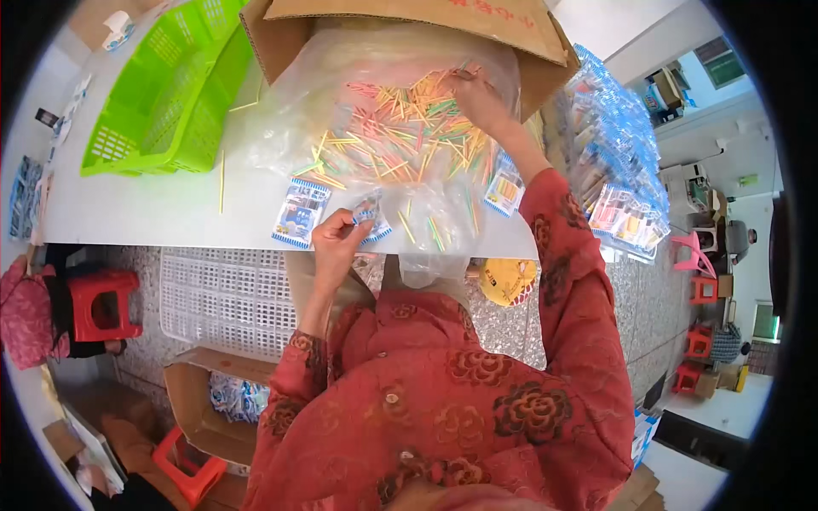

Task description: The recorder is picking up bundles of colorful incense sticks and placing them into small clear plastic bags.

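In the head view, the left hand (336,237) is down by the near edge of the worktop (170,209), and its fingers pinch the left side of a small blue and white packet (375,223). The right hand (481,98) is far out at the back of a big pile of thin sticks (409,128), pink, yellow and green. Its fingers reach in among them, but I cannot tell if they hold any. The pile sits on a see-through bag (290,111) in front of a cardboard box (417,15). The right hand is much nearer the pile than the left one. From its fingers, most sticks lie to the left and back toward the person, with their long sides pointing every which way. The pinched packet is well apart from the right hand, down and to the left, nearer the person.
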`<state>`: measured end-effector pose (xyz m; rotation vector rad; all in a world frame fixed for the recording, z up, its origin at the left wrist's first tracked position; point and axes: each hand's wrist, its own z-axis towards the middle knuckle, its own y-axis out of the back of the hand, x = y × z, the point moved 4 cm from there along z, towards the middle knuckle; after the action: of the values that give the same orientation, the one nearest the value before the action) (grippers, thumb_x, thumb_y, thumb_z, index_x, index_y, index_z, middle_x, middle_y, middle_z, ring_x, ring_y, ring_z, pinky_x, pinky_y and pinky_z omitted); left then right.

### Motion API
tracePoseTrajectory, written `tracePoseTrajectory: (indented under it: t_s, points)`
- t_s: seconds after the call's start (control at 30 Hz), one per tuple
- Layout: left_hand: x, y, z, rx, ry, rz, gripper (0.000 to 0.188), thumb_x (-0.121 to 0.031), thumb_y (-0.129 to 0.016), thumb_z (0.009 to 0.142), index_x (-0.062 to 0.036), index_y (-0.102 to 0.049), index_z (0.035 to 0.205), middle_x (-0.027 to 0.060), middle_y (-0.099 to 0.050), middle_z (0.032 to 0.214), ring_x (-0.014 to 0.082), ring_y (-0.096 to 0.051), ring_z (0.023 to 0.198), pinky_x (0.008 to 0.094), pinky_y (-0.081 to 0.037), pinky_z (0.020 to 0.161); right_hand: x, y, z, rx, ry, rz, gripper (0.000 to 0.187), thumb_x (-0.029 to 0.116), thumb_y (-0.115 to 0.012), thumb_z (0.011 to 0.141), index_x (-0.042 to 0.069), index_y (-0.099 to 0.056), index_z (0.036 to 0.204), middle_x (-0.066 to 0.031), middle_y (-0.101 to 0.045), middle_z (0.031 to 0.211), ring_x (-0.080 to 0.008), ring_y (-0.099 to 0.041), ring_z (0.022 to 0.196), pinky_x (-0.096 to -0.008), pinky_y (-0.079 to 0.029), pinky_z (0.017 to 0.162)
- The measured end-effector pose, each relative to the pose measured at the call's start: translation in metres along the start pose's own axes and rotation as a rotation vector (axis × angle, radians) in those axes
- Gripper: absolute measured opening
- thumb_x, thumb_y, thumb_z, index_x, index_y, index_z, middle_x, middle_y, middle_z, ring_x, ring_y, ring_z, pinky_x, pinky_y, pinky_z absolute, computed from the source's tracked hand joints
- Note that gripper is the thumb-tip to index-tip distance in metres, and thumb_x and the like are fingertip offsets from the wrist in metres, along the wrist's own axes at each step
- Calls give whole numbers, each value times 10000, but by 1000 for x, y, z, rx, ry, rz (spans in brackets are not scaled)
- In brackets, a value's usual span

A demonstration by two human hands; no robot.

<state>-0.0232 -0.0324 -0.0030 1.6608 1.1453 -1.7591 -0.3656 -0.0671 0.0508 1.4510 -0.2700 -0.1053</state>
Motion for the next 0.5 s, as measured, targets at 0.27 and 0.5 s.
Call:
tracePoseTrajectory:
  t_s: [0.27, 0.5]
  points:
    - [8, 3, 3, 32, -91, 3, 58, 33, -648, 792, -2, -622, 829, -24, -600, 770, 14, -525, 703, 163, -421, 621, 20, -2, 5, -160, 216, -269, 380, -29, -479, 737, 35, -521, 1109, -148, -493, 1223, -333, -525, 1089, -419, -478, 858]
    - [8, 2, 4, 39, -85, 48, 52, 37, -648, 789, 2, -623, 817, -30, -585, 774, 18, -516, 709, 166, -421, 633, 27, -2, 10, -288, 388, -448, 214, -28, -536, 703, -5, -541, 915, -140, -534, 1068, -263, -579, 1003, -344, -540, 743]
